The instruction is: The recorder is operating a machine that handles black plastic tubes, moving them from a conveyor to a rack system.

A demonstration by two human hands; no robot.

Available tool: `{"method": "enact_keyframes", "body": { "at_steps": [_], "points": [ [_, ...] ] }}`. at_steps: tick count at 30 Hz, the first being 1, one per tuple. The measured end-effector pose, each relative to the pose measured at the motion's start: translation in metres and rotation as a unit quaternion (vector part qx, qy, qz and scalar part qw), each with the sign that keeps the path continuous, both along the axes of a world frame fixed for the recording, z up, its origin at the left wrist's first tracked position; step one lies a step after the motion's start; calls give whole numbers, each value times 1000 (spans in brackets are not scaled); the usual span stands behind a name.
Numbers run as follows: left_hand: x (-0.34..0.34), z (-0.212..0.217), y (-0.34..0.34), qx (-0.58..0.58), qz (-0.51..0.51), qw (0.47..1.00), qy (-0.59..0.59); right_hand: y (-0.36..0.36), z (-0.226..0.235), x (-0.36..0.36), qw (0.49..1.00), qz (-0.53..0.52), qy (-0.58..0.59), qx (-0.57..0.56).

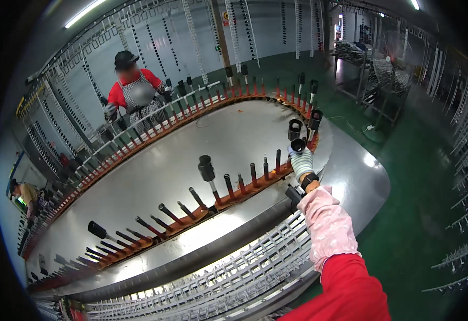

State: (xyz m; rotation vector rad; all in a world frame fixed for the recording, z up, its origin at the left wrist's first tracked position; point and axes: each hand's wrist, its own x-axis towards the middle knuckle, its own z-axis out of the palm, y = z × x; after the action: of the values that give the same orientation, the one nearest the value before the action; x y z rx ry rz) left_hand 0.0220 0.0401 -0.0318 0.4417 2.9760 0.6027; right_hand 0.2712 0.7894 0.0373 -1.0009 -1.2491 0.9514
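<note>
My right hand (301,159), in a pale striped glove with a dark watch at the wrist, reaches over the near right bend of the spindle line. Its fingers are closed round a black hollow cylindrical part (297,145), seen at its open end. Just beyond stands another black hollow cylinder (294,128), and to its right a black cylinder (315,120) on a pale stem. Nearer the middle, a black cylinder on a silver stem (206,168) stands on a spindle. My left hand is out of view.
Red-based spindles (253,176) line the looped track round a shiny metal table (202,134). Metal racks (228,262) lie along the near side. A co-worker in a checked apron (140,99) stands across; another person (28,198) is far left. A large fan (389,59) stands back right.
</note>
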Motion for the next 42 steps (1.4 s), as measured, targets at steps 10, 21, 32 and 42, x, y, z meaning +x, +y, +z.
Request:
{"method": "enact_keyframes", "body": {
  "at_steps": [10, 21, 32, 42],
  "points": [
    [-7, -16, 8, 107, 62, 983, -135, -32, 23, -14, 994, -39, -99, 30],
    [-14, -26, 1, 344, 53, 906, -239, -232, 193, -40, 696, 506, 499, -103],
    [-59, -39, -29, 442, 47, 852, -278, -448, 150, -32, 767, 498, 400, -62],
    [-56, -76, 0, 340, -16, 893, -294, -517, -109, -31, 839, 502, 118, -174]
  ]
}}
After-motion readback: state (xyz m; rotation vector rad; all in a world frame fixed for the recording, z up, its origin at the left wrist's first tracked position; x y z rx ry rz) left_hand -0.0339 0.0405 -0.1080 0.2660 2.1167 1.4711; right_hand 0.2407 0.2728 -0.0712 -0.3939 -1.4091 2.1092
